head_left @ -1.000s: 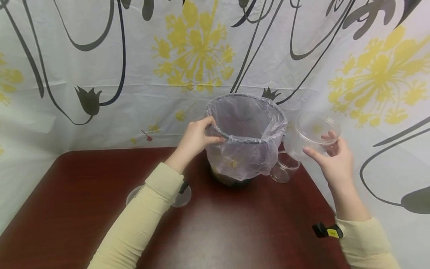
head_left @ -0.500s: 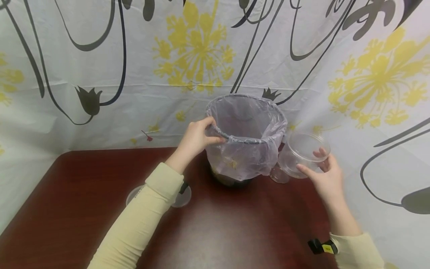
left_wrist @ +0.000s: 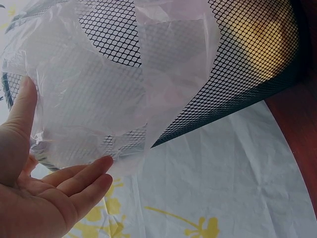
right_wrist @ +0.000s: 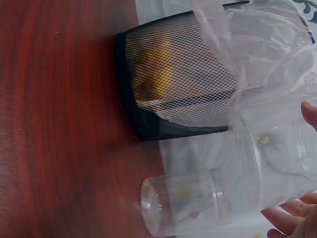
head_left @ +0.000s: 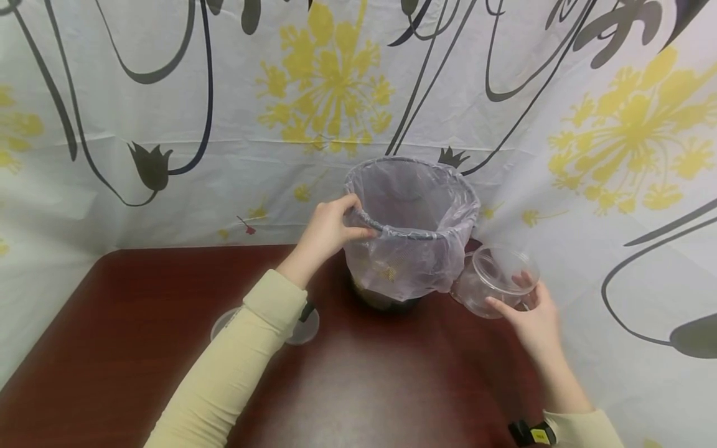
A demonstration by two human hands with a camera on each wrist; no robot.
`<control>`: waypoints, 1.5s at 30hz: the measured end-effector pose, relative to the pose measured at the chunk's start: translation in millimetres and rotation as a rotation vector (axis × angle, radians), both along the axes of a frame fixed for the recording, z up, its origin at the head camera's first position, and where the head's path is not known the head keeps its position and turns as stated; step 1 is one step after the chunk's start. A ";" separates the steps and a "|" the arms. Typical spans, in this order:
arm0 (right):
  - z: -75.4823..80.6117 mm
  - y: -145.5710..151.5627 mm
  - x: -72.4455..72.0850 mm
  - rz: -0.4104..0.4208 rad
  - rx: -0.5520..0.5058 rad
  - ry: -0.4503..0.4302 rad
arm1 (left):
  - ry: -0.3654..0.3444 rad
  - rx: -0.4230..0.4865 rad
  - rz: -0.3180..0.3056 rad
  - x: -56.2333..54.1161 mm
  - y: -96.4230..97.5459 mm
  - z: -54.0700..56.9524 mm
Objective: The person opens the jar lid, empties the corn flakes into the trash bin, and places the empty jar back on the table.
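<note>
A black mesh wastebasket stands at the back of the table, lined with a thin, pale purple plastic bag folded over its rim. My left hand grips the bag-covered rim on the left, thumb and fingers on either side of it. To the right of the wastebasket, my right hand holds a wide, clear plastic container, tilted, between thumb and fingers. Below it, a narrower clear plastic container stands on the table, and the wide one overlaps its top in the head view.
Round clear plastic pieces, resembling lids, lie on the dark red table, partly hidden by my left sleeve. A patterned cloth hangs close behind the table and along its right side.
My right hand has lowered the wide plastic container, moving it down and slightly left to the narrower one. My left hand stays on the wastebasket's rim.
</note>
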State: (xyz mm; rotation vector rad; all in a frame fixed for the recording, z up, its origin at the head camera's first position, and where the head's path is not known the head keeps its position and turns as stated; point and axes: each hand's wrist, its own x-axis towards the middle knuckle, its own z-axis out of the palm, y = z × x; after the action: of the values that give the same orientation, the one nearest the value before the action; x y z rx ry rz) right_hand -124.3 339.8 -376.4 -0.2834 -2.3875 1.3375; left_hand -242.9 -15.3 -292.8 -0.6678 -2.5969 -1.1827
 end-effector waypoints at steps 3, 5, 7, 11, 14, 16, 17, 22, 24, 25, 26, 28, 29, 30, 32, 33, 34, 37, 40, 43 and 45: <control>-5.9 -1.2 1.2 -0.011 0.010 -0.006 | 0.001 0.000 0.001 -0.1 -0.4 -0.1; -10.0 -1.5 2.2 -0.009 0.011 -0.017 | -0.001 -0.002 0.002 -0.3 -0.7 -0.3; -14.1 -1.7 3.3 0.002 0.009 -0.030 | -0.004 -0.004 0.002 -0.2 -1.0 -0.3; -22.6 -2.2 5.7 0.035 -0.012 -0.035 | -0.005 -0.004 0.005 -0.2 -0.9 -0.4; -30.2 -1.4 8.7 0.051 -0.022 -0.039 | 0.000 -0.012 0.004 -0.6 0.3 -1.0; -35.8 -0.3 10.7 0.052 -0.024 -0.050 | -0.001 -0.014 -0.003 -0.8 1.4 -1.4; -38.5 0.2 11.5 0.049 -0.028 -0.060 | 0.001 -0.017 -0.006 -1.0 2.0 -1.4; -49.3 0.0 11.9 0.024 -0.051 -0.119 | 0.006 -0.008 -0.001 -1.5 2.7 -1.1; -52.9 -0.9 11.3 0.015 -0.055 -0.135 | 0.008 -0.006 0.006 -1.6 2.1 -0.9; -54.9 -1.3 11.1 0.013 -0.059 -0.140 | 0.010 -0.008 0.009 -1.6 1.7 -0.8; -56.9 -1.7 10.9 0.013 -0.064 -0.145 | 0.011 -0.009 0.011 -1.6 1.4 -0.8; -60.8 -2.4 10.3 0.019 -0.072 -0.142 | 0.012 -0.010 0.010 -1.4 0.9 -0.8; -62.7 -2.7 9.9 0.023 -0.073 -0.141 | 0.013 -0.010 0.010 -1.3 0.7 -0.8; -64.6 -3.0 9.8 0.028 -0.078 -0.142 | 0.013 -0.009 0.010 -1.1 0.6 -0.8; -68.4 -3.4 9.4 0.034 -0.072 -0.147 | 0.015 -0.007 0.010 -0.7 0.5 -0.7; -70.2 -3.6 9.0 0.036 -0.072 -0.147 | 0.015 -0.006 0.011 -0.5 0.4 -0.6; -71.8 -3.8 8.8 0.036 -0.073 -0.150 | 0.016 -0.006 0.011 -0.4 0.3 -0.6; -76.3 -4.4 8.2 0.044 -0.088 -0.156 | 0.017 -0.006 0.010 -0.1 0.2 -0.4; -80.2 -4.7 7.7 0.055 -0.103 -0.163 | 0.018 -0.009 0.008 -0.1 0.2 -0.4; -84.2 -4.1 7.5 0.065 -0.104 -0.178 | 0.017 -0.012 0.008 -0.3 0.3 -0.4; -87.1 -3.6 7.2 0.069 -0.109 -0.188 | 0.014 -0.011 0.007 -0.5 0.5 -0.5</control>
State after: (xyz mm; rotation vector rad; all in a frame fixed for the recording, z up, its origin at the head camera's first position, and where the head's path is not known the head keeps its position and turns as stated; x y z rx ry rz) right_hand -117.0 336.2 -463.5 -0.3755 -2.5009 1.5378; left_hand -243.4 -14.8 -293.2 -0.6664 -2.5940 -1.1579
